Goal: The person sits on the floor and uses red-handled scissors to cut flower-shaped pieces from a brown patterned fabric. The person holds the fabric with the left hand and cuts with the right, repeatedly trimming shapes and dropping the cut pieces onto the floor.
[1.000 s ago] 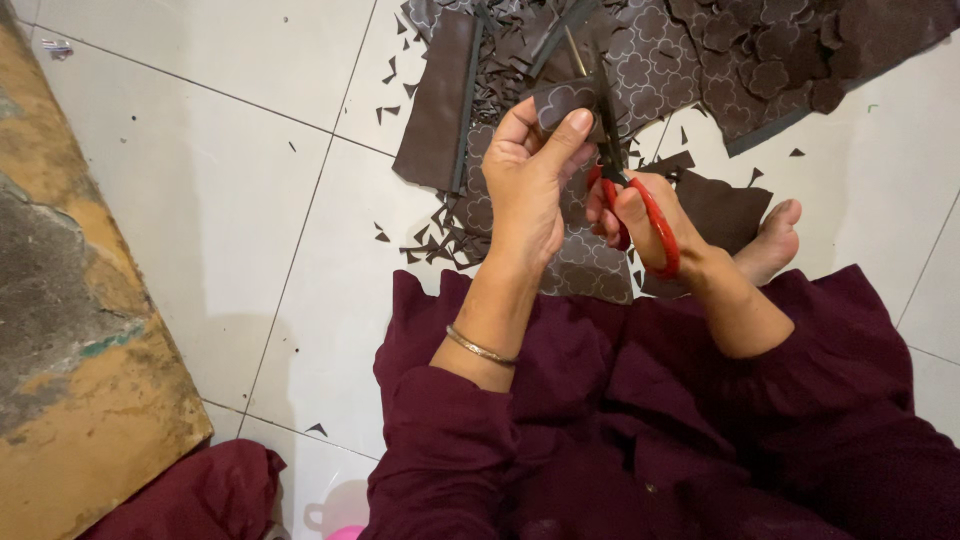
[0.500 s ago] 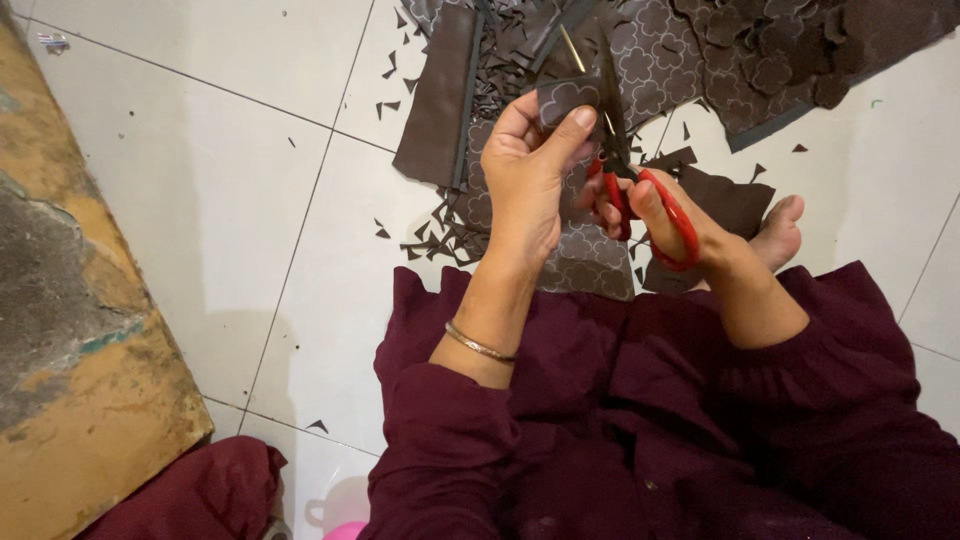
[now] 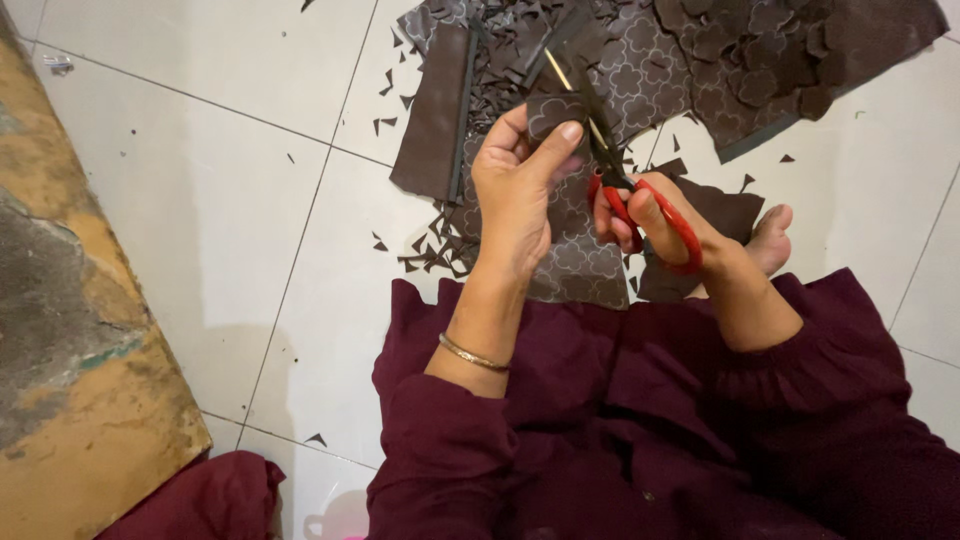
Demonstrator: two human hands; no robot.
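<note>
1. Couldn't see all of the small dark brown fabric piece (image 3: pixel 548 112): lower half tucked behind the left hand (image 3: pixel 515 190), only the top edge poking out above the thumb.
2. Scissor blades (image 3: pixel 585 105) were hard to follow too, thin and dark against the patterned cloth, just a pale edge showing. Looked parted around the piece, though not sure how far.
3. Couldn't make out the right hand's fingertips, hidden inside the red scissor handles (image 3: pixel 655 215).
4. Cut-out pile (image 3: pixel 760 50) ran off the top of the frame, so no honest count there. Lots, overlapping.
5. Held piece: dark brown, matte, small, held up off the floor above the patterned sheet, right between both hands.
6. Left hand closed in a pinch on that piece, thumb on front, fingers behind. Gold bangle (image 3: pixel 473 353) on that wrist.
7. Right hand (image 3: pixel 660 220) curled shut through the handles, gripping the scissors.
8. Counted: one pair of scissors, one held piece, one bare foot (image 3: pixel 768 240) peeking out beside the right wrist, one folded brown strip (image 3: pixel 435 110) lying flat to the left, one brown sheet printed with a pale quatrefoil pattern (image 3: pixel 585 265) under the hands.
9. Tiny triangular scraps (image 3: pixel 430 250) scattered over the white floor tiles (image 3: pixel 200 200), too many to count.
</note>
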